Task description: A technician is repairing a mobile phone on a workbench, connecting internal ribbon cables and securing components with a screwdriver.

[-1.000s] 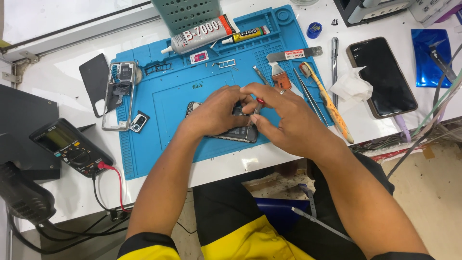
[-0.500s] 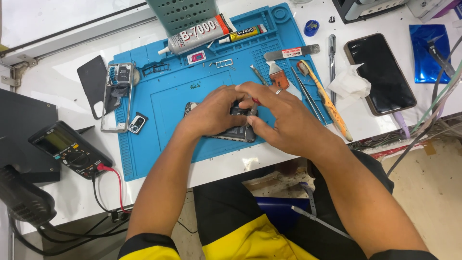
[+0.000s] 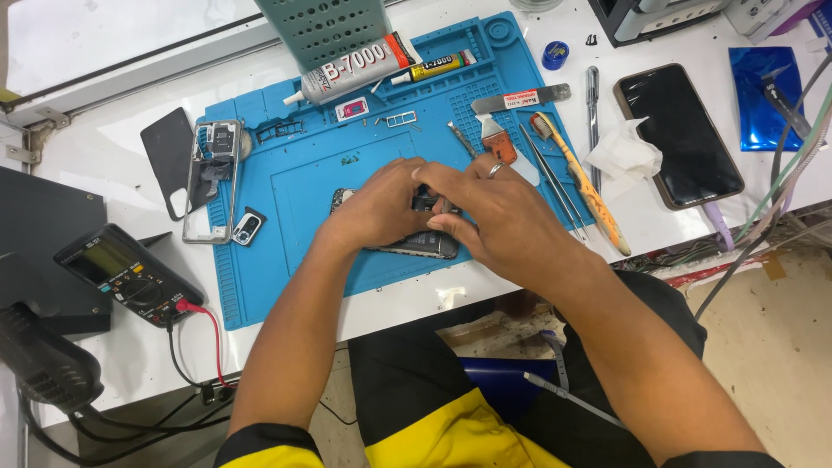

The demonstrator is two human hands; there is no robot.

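Observation:
An opened dark phone body (image 3: 416, 244) lies on the blue work mat (image 3: 303, 173), mostly hidden under my hands. My left hand (image 3: 381, 208) rests over its left part, with the fingers curled down onto it. Fingertip to fingertip with it, my right hand (image 3: 490, 212), a ring on one finger, pinches something small and dark above the phone's top. What exactly the fingertips grip is hidden.
A phone frame (image 3: 211, 178), a small camera part (image 3: 247, 227) and a dark back cover (image 3: 169, 156) lie left. Two glue tubes (image 3: 355, 65), tweezers (image 3: 546, 178), a brush (image 3: 585, 191), a tissue (image 3: 622, 154), a black phone (image 3: 678, 134) and a multimeter (image 3: 126, 276) surround the mat.
Both hands stay on the phone; the fingertips have shifted slightly closer together over its upper part. The view has shifted a little.

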